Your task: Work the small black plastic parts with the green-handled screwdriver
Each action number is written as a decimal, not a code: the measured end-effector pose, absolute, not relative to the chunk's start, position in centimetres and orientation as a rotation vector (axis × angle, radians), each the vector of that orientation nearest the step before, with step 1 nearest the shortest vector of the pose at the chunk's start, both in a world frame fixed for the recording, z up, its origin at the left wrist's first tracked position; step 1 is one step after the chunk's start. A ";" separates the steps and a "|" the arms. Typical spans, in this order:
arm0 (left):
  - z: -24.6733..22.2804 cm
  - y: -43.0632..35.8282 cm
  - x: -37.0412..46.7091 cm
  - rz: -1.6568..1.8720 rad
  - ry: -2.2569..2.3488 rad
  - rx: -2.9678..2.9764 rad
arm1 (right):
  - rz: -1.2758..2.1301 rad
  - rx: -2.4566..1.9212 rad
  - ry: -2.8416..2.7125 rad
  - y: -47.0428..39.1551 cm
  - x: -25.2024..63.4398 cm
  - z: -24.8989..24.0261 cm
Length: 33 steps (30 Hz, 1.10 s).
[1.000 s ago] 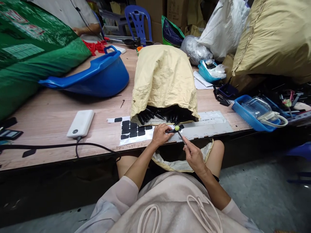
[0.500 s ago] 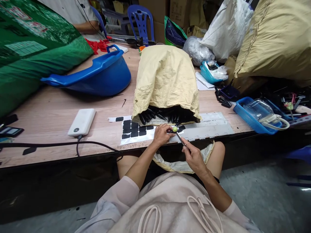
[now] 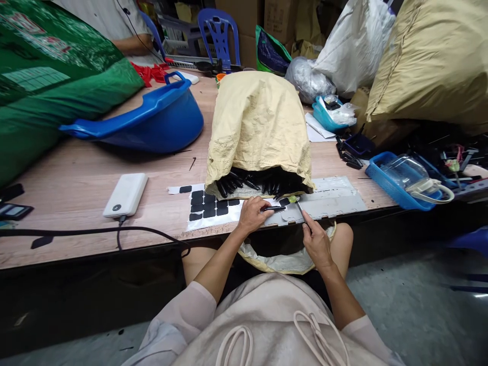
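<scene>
My left hand (image 3: 252,214) pinches a thin black stick-shaped part (image 3: 273,208) flat on the table edge, just in front of a tan sack (image 3: 259,127) whose open mouth spills several similar black parts (image 3: 259,182). My right hand (image 3: 315,241) grips a slim metal tool with a green tip (image 3: 297,204), its tip lying to the right of the black part. A white sheet with several black square pads (image 3: 208,206) lies left of my left hand. A pale grey sheet (image 3: 331,198) lies under the tool.
A white power bank (image 3: 126,194) with a black cable (image 3: 95,231) sits at left. A tilted blue tub (image 3: 152,119) and a green sack (image 3: 46,86) lie behind it. Blue trays (image 3: 396,183) and big sacks (image 3: 430,61) crowd the right. Another person (image 3: 114,25) sits at the far end.
My right hand has drawn the green-tipped tool away to the right, off the black part. My left hand still holds the black part in the same place.
</scene>
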<state>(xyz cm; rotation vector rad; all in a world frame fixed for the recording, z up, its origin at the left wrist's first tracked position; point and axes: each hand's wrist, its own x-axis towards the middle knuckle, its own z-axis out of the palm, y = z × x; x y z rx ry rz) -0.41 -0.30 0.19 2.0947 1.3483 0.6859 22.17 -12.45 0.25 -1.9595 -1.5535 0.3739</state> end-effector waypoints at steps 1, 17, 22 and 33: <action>0.1 -0.3 -0.4 0.683 1.349 2.098 | 0.370 -1.969 -1.565 -12.3 22.1 0.1; -1.0 -8.1 0.1 0.679 0.848 2.467 | 0.339 -2.022 -1.594 -11.9 21.6 -0.2; -4.3 -11.2 2.2 0.442 1.066 2.475 | 0.362 -2.055 -1.584 -11.8 21.7 -0.2; 1.0 -8.8 0.3 0.579 1.088 2.135 | 0.333 -2.066 -1.610 -11.9 21.6 -0.2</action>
